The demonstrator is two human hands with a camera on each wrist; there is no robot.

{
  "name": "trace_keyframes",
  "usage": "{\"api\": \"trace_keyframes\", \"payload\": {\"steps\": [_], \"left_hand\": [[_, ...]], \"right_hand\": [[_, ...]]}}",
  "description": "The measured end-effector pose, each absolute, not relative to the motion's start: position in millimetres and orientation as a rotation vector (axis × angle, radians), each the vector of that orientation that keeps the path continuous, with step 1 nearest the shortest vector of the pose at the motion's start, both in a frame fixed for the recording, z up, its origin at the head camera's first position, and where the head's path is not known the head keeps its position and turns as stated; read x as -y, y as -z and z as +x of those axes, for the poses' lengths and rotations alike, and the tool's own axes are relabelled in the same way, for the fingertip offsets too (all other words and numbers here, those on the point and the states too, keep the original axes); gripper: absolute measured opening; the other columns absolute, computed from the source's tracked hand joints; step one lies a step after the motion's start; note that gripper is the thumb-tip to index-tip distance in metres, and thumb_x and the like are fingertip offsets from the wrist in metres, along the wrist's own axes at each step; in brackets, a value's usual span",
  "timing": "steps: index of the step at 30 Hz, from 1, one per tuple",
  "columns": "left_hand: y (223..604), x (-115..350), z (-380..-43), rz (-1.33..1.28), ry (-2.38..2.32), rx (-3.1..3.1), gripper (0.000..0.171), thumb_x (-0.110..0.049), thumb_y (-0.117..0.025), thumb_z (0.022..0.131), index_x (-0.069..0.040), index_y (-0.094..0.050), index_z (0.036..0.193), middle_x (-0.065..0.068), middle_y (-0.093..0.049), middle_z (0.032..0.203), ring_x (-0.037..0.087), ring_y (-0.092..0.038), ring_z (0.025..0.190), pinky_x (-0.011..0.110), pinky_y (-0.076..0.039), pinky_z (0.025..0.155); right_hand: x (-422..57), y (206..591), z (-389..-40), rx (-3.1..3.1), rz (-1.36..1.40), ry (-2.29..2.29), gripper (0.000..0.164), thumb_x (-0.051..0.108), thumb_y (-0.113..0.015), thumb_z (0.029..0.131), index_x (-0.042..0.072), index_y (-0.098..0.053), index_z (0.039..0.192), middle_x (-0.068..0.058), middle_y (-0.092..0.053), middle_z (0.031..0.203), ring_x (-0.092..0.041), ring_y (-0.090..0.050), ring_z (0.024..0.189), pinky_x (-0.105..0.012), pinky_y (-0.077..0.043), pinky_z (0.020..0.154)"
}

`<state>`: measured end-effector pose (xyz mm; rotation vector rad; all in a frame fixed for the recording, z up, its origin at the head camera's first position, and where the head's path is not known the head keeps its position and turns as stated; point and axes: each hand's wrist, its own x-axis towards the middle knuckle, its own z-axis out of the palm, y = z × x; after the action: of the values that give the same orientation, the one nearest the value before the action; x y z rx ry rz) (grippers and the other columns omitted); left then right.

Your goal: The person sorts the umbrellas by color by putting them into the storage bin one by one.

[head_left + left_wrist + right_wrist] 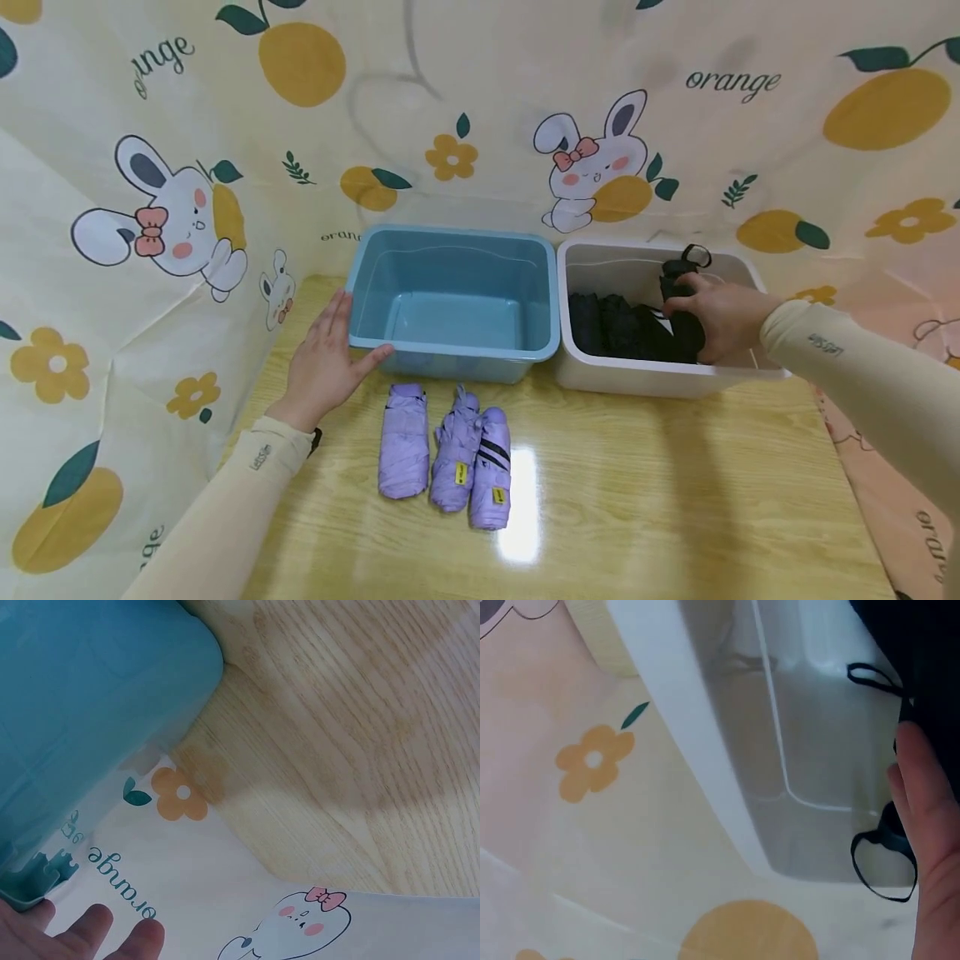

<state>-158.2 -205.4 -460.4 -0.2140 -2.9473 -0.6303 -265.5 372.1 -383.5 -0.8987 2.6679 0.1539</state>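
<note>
My left hand rests with fairly straight fingers on the left rim of a blue plastic bin; its fingertips show beside the bin in the left wrist view. Inside the white bin, my right hand grips a black folded umbrella at the right end of a row. A wrist loop sticks up from its end. More black folded umbrellas lie side by side to its left. Part of the gripped umbrella is hidden behind my fingers.
Three lilac folded umbrellas lie on the wooden table in front of the blue bin. The two bins stand side by side against a printed cloth backdrop, which also rises along the left side.
</note>
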Motion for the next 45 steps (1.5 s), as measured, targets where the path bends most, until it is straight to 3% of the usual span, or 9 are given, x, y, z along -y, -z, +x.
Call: {"api": "trace_keyframes", "payload": {"steps": [5, 14, 28, 32, 35, 38, 45], "left_hand": [[463, 206, -157, -0.221, 0.629, 2.931, 0.104, -0.066, -0.057, 0.091, -0.002, -0.011, 0.159, 0.012, -0.008, 0.166, 0.041, -0.022, 0.146, 0.056, -0.027, 0.113], [462, 205, -156, -0.219, 0.631, 2.932, 0.104, -0.066, -0.057, 0.091, -0.002, -0.011, 0.159, 0.012, -0.008, 0.166, 0.042, -0.022, 0.146, 0.056, -0.026, 0.113], [460, 203, -159, -0.238, 0.61, 2.928, 0.104, -0.066, -0.056, 0.092, -0.004, -0.009, 0.16, 0.009, -0.005, 0.167, 0.044, -0.023, 0.144, 0.058, -0.03, 0.111], [460, 203, -159, -0.243, 0.611, 2.922, 0.104, -0.066, -0.056, 0.092, -0.003, -0.009, 0.16, 0.01, -0.006, 0.166, 0.044, -0.024, 0.144, 0.057, -0.029, 0.111], [460, 204, -158, -0.244, 0.611, 2.909, 0.104, -0.066, -0.057, 0.091, -0.002, -0.011, 0.159, 0.013, -0.009, 0.166, 0.044, -0.025, 0.144, 0.057, -0.029, 0.112], [460, 205, -158, -0.234, 0.608, 2.911, 0.104, -0.066, -0.057, 0.091, -0.002, -0.012, 0.159, 0.014, -0.011, 0.165, 0.043, -0.025, 0.144, 0.056, -0.029, 0.112], [461, 205, -157, -0.226, 0.614, 2.925, 0.102, -0.065, -0.056, 0.092, -0.001, -0.012, 0.159, 0.014, -0.01, 0.166, 0.044, -0.025, 0.144, 0.058, -0.029, 0.111]], "right_hand": [[-379, 392, -269, -2.581, -0.81, -0.112, 0.076, 0.035, -0.096, 0.055, 0.023, -0.063, 0.123, -0.029, -0.027, 0.145, -0.024, -0.056, 0.068, -0.034, -0.048, 0.055], [-382, 401, -267, -2.558, -0.811, -0.085, 0.077, 0.037, -0.096, 0.059, 0.022, -0.062, 0.126, -0.03, -0.025, 0.146, -0.019, -0.052, 0.057, -0.034, -0.047, 0.052], [-392, 412, -263, -2.56, -0.778, -0.087, 0.07, 0.048, -0.094, 0.06, 0.025, -0.065, 0.12, -0.028, -0.04, 0.141, -0.032, -0.06, 0.08, -0.052, -0.054, 0.065], [-397, 415, -267, -2.546, -0.817, -0.09, 0.067, 0.035, -0.096, 0.058, 0.022, -0.066, 0.116, -0.02, -0.054, 0.126, -0.033, -0.06, 0.091, -0.053, -0.054, 0.073], [-397, 411, -272, -2.536, -0.798, -0.08, 0.068, 0.016, -0.097, 0.053, 0.019, -0.066, 0.113, -0.01, -0.059, 0.113, -0.028, -0.057, 0.087, -0.047, -0.053, 0.069], [-392, 405, -277, -2.519, -0.755, -0.06, 0.072, 0.003, -0.094, 0.049, 0.017, -0.066, 0.114, -0.009, -0.059, 0.108, -0.027, -0.053, 0.081, -0.042, -0.051, 0.064], [-385, 399, -281, -2.523, -0.748, -0.027, 0.068, -0.001, -0.09, 0.056, 0.009, -0.064, 0.118, -0.014, -0.059, 0.11, -0.025, -0.055, 0.077, -0.049, -0.055, 0.069]]}}
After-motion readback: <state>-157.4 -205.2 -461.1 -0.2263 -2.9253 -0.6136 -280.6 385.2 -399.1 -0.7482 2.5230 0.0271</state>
